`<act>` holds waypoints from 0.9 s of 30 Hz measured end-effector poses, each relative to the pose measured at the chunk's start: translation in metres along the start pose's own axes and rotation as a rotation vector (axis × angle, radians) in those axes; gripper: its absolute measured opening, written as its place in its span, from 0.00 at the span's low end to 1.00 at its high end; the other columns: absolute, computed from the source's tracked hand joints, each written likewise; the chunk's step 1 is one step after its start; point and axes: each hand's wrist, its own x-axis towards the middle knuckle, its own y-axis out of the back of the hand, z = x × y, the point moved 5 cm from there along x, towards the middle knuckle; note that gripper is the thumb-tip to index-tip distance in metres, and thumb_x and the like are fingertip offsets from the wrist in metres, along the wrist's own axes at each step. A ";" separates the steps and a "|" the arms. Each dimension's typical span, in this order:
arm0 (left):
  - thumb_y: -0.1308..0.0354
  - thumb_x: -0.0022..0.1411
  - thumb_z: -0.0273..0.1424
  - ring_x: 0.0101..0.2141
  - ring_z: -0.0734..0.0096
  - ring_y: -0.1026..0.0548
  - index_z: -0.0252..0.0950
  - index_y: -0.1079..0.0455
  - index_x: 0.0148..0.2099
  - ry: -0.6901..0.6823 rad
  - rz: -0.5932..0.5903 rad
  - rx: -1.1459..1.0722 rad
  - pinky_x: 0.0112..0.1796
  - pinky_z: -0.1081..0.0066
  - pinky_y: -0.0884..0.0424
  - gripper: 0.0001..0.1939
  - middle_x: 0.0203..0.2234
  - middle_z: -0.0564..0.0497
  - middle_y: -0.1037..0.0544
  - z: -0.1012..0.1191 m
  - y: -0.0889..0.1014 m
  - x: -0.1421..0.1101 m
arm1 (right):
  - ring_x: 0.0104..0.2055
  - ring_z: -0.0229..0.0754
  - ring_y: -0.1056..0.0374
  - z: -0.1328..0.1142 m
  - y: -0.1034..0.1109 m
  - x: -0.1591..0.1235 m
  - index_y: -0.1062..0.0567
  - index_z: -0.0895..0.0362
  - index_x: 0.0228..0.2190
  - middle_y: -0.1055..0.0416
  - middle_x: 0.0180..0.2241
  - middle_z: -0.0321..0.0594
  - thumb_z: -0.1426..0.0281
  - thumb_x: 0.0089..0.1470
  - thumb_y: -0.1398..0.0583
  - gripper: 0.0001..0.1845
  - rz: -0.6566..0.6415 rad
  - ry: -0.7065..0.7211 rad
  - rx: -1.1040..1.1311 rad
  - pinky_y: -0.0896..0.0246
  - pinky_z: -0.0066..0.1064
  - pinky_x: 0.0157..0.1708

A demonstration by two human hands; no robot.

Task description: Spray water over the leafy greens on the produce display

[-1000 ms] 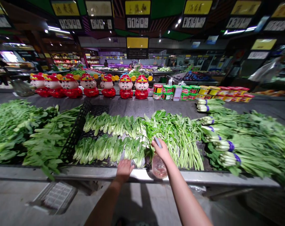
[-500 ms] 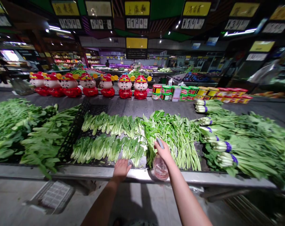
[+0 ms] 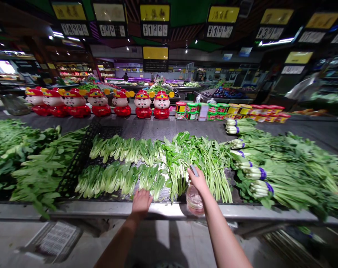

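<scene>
A market hall (image 3: pixel 158 63) is fronted by a steel-edged vegetable stall (image 3: pixel 169 210). Bok choy (image 3: pixel 121 179) on it seems touched by the open left hand (image 3: pixel 141 204); a clear plastic spray bottle (image 3: pixel 195 200) is clasped firmly in the right hand (image 3: pixel 198 181).

Yellow price signs (image 3: pixel 155 12) hang among strip lights (image 3: pixel 275 41) under the dark ceiling (image 3: pixel 185 15); lit stalls (image 3: pixel 73 69) line the far hall; a drain grate (image 3: pixel 56 238) marks the concrete floor (image 3: pixel 15 242)

bok choy (image 3: pixel 146 178) green, white-stemmed; figurines (image 3: pixel 143 105) red, gold
</scene>
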 end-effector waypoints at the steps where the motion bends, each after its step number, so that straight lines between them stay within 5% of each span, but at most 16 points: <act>1: 0.59 0.65 0.38 0.51 0.60 0.32 0.37 0.30 0.47 0.002 -0.001 -0.005 0.57 0.56 0.48 0.19 0.42 0.46 0.23 0.005 -0.001 0.002 | 0.27 0.47 0.33 0.002 0.002 0.000 0.33 0.52 0.22 0.32 0.21 0.40 0.52 0.50 0.48 0.18 -0.009 -0.008 -0.002 0.37 0.41 0.28; 11: 0.59 0.64 0.38 0.52 0.58 0.33 0.39 0.30 0.48 -0.046 0.009 -0.047 0.57 0.54 0.48 0.19 0.44 0.47 0.23 0.052 -0.008 0.013 | 0.34 0.51 0.30 0.011 0.045 0.010 0.28 0.54 0.34 0.26 0.30 0.45 0.52 0.49 0.46 0.20 0.098 -0.007 0.079 0.34 0.43 0.31; 21: 0.58 0.64 0.40 0.53 0.57 0.34 0.39 0.29 0.45 -0.071 0.088 -0.009 0.59 0.52 0.51 0.19 0.41 0.47 0.22 0.054 -0.017 0.008 | 0.28 0.48 0.32 0.039 0.058 0.012 0.29 0.53 0.25 0.31 0.21 0.42 0.52 0.49 0.47 0.18 0.073 -0.019 0.019 0.36 0.42 0.28; 27: 0.59 0.65 0.41 0.52 0.57 0.33 0.38 0.28 0.46 -0.095 0.028 -0.022 0.57 0.51 0.48 0.21 0.42 0.46 0.22 0.057 -0.006 0.011 | 0.32 0.48 0.31 0.039 0.070 0.002 0.29 0.54 0.31 0.27 0.29 0.44 0.52 0.51 0.48 0.19 0.037 -0.004 0.045 0.35 0.40 0.29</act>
